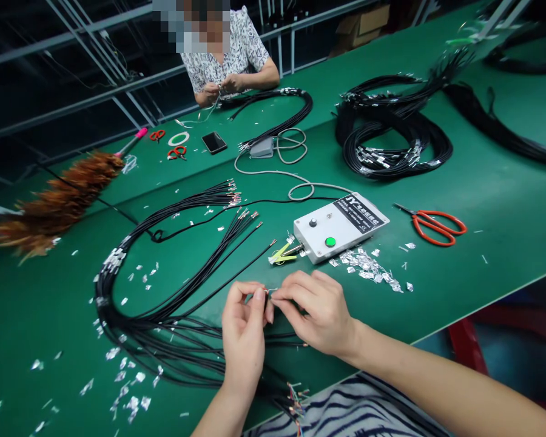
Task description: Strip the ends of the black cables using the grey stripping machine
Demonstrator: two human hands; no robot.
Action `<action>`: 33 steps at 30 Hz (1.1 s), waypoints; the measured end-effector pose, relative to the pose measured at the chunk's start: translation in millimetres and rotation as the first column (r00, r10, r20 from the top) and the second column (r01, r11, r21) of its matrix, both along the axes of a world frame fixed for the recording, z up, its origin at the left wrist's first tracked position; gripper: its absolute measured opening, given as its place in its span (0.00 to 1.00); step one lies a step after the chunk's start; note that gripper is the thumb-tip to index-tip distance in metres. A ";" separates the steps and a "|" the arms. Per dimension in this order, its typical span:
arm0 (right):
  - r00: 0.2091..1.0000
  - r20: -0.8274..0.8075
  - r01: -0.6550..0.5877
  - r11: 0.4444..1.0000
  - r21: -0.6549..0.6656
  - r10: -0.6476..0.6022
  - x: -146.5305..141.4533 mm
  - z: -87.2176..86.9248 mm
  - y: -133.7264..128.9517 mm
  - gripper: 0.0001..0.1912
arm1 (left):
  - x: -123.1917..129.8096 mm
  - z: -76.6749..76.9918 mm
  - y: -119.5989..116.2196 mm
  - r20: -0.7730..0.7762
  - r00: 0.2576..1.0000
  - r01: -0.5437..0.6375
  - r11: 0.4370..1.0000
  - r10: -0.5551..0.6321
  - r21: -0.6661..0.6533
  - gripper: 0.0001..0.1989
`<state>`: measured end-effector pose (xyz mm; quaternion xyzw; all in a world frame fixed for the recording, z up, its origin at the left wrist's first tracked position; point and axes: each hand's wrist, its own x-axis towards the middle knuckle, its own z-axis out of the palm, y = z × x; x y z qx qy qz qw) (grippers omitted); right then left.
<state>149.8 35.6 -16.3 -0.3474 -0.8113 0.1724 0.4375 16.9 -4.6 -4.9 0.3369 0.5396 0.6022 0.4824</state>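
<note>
My left hand [246, 325] pinches the end of a black cable, where thin wires come out between thumb and index finger. From the right, my right hand [316, 309] holds the tip of these wires [272, 290] with its fingertips, close to the left fingers. A bundle of black cables [113, 321] curves over the green table to the left and passes beneath my hands. Just beyond my hands lies a white box [341, 226] with a green button and a knob, and a yellow-green clip [283, 254] at its left end.
Orange-handled scissors [439, 227] lie right of the box, near foil scraps [368, 269]. Coiled black cables [391, 139] are at the back right. Across the table [495, 200] a person [230, 67] handles wires. A brown feather duster [68, 194] lies at the left.
</note>
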 end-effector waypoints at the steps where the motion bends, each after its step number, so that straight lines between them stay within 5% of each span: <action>1: 1.000 -0.014 0.004 0.999 -0.034 -0.005 -1.5 0.3 -1.8 0.10 | 0.2 0.3 -0.2 0.012 1.000 -0.011 1.000 0.011 0.005 0.10; 4: 0.991 -0.129 0.009 0.960 -0.279 -0.047 -8.4 1.1 -7.8 0.08 | 0.6 1.6 -0.6 0.038 0.998 -0.054 0.998 0.053 0.018 0.11; 6: 0.966 -0.238 -0.032 0.866 -0.498 -0.101 -14.6 2.1 -10.6 0.08 | 0.7 2.4 -0.8 0.052 0.996 -0.073 0.997 0.071 0.024 0.11; 9: 0.886 -0.440 -0.274 0.602 -0.750 -0.145 -22.9 4.6 -10.8 0.11 | -0.3 3.3 -1.2 0.073 0.994 -0.090 0.995 0.087 0.040 0.11; 12: 0.788 -0.591 -0.533 0.287 -0.796 -0.173 -25.9 6.3 -6.1 0.20 | -3.5 4.9 -1.7 0.110 0.991 -0.083 0.995 0.077 0.049 0.13; 14: 0.770 -0.619 -0.588 0.204 -0.783 -0.156 -23.4 5.8 -0.5 0.22 | -6.7 6.9 -1.8 0.150 0.988 -0.038 0.999 0.032 0.036 0.14; 16: 0.784 -0.616 -0.584 0.241 -0.775 -0.080 -17.4 5.0 7.1 0.21 | -9.8 9.3 -1.5 0.180 0.983 0.045 0.999 -0.044 -0.002 0.15; 21: 0.862 -0.395 -0.503 0.646 -0.574 0.319 3.9 13.3 34.5 0.08 | -15.6 12.6 0.0 0.176 0.964 0.217 0.972 -0.199 -0.094 0.15; 23: 0.851 -0.243 -0.525 0.732 -0.434 0.467 10.3 20.4 45.6 0.08 | -18.0 12.6 0.9 0.160 0.960 0.250 0.961 -0.230 -0.116 0.16; 26: 0.819 -0.028 -0.556 0.780 -0.288 0.573 14.7 28.1 55.9 0.08 | -21.2 12.9 2.4 0.117 0.945 0.321 0.930 -0.304 -0.179 0.16; 29: 0.860 -0.017 -0.496 0.829 -0.259 0.510 15.1 27.1 54.8 0.09 | -21.9 13.2 3.6 0.076 0.943 0.332 0.916 -0.323 -0.224 0.16; 31: 0.918 -0.156 -0.396 0.847 -0.355 0.365 15.1 21.7 48.2 0.07 | -20.4 12.8 4.4 0.078 0.957 0.291 0.931 -0.281 -0.222 0.15; 33: 0.934 -0.290 -0.337 0.775 -0.534 0.207 15.1 14.3 38.8 0.07 | -17.9 11.6 5.3 0.095 0.965 0.258 0.942 -0.243 -0.214 0.15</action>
